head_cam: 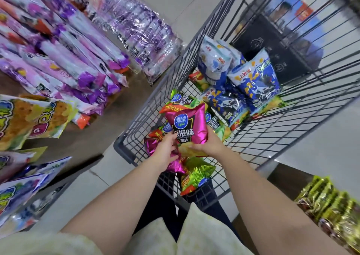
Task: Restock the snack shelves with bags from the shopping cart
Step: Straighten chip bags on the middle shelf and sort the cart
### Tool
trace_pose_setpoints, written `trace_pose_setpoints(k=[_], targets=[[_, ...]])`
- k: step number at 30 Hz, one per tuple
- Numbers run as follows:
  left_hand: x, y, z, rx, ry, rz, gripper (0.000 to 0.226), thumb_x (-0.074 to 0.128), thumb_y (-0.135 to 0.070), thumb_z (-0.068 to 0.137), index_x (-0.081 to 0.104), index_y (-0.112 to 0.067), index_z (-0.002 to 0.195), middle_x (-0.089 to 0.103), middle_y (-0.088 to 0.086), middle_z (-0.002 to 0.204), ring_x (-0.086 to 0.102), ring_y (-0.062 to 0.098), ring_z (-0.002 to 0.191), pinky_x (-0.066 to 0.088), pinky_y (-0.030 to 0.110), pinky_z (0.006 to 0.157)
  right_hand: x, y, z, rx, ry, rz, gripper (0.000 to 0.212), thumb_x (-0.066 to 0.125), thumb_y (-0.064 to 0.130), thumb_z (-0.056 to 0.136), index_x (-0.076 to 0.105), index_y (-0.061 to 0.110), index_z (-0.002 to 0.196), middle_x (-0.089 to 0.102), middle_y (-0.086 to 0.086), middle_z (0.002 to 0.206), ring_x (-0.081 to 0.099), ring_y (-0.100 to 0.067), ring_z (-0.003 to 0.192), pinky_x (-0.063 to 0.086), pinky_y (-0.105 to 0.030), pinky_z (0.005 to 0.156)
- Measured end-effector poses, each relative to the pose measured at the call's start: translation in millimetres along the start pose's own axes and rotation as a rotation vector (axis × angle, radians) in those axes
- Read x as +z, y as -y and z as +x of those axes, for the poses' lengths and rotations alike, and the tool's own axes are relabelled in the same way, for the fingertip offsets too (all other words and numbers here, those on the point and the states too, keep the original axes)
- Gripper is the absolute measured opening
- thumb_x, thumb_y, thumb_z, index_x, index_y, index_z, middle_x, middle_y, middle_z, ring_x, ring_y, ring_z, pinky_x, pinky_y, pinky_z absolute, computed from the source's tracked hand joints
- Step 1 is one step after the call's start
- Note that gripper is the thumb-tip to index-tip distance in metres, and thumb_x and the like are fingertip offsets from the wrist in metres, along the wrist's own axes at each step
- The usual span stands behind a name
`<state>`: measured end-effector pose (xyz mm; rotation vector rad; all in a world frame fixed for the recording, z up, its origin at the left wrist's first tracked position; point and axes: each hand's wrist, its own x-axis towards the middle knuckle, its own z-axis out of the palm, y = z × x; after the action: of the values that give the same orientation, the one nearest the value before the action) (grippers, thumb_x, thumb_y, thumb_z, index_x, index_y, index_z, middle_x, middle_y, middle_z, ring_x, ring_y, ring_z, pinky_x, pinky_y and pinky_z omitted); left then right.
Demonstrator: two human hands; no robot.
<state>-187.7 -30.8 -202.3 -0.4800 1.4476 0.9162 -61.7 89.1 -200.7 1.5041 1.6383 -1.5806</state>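
A magenta chip bag (188, 123) stands upright above the wire shopping cart (134, 130). My right hand (209, 144) grips its lower right corner, and my left hand (165, 148) holds its lower left edge. Under my left hand lies a second magenta bag (176, 166). Green and orange chip bags (196, 174) and blue-and-white snack bags (255, 81) fill the cart. The snack shelves (85, 140) are at my left.
Purple and pink packets (81, 60) crowd the upper shelf, with yellow bags (35, 116) and blue bags (21, 190) lower down. A black box (272, 50) leans in the cart's far end. Green-gold packets (331, 206) sit on a low shelf at right. Grey tiled floor lies between.
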Motion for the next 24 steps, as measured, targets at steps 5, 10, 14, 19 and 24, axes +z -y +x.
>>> trace_pose_setpoints(k=[5,10,14,19,24], targets=[[-1,2,-26,0.19,-0.017,0.134,0.048,0.063,-0.015,0.092,0.052,-0.034,0.134,0.063,0.0,0.123,0.058,0.019,0.112,0.045,0.045,0.101,-23,-11,-30,-0.03,0.037,0.221,0.09,0.091,0.025,0.06,0.037,0.027,0.132,0.062,0.003,0.111,0.062,-0.018,0.1,0.05,-0.034,0.088],[-11,25,-61,0.397,-0.032,0.217,0.062,0.08,-0.026,0.08,0.052,-0.029,0.136,0.067,0.002,0.116,0.064,0.017,0.106,0.052,0.029,0.083,-40,-2,-59,-0.129,0.159,0.274,0.075,0.087,0.021,0.066,0.048,0.019,0.13,0.066,-0.003,0.11,0.065,-0.021,0.097,0.052,-0.044,0.094],[-21,55,-98,0.444,-0.041,0.136,0.07,0.085,-0.016,0.073,0.049,-0.024,0.132,0.066,0.005,0.116,0.065,0.023,0.108,0.052,0.038,0.095,-36,14,-83,-0.209,0.328,0.223,0.048,0.073,0.01,0.08,0.054,0.022,0.122,0.065,0.001,0.094,0.062,-0.013,0.076,0.049,-0.025,0.068],[-50,94,-147,0.495,-0.085,-0.195,0.034,0.069,-0.001,0.085,0.059,-0.017,0.114,0.076,-0.002,0.089,0.072,0.012,0.075,0.058,0.03,0.073,-10,34,-112,-0.344,0.489,0.134,0.041,0.075,0.007,0.078,0.059,0.017,0.114,0.062,0.007,0.077,0.054,0.001,0.052,0.038,-0.014,0.048],[-84,149,-200,0.622,-0.234,-0.444,0.026,0.068,-0.003,0.086,0.062,-0.014,0.109,0.074,0.005,0.094,0.071,0.018,0.076,0.059,0.032,0.074,45,53,-154,-0.469,0.646,0.028,0.046,0.082,0.027,0.068,0.066,0.024,0.111,0.064,0.001,0.086,0.054,-0.015,0.072,0.041,-0.024,0.059]])
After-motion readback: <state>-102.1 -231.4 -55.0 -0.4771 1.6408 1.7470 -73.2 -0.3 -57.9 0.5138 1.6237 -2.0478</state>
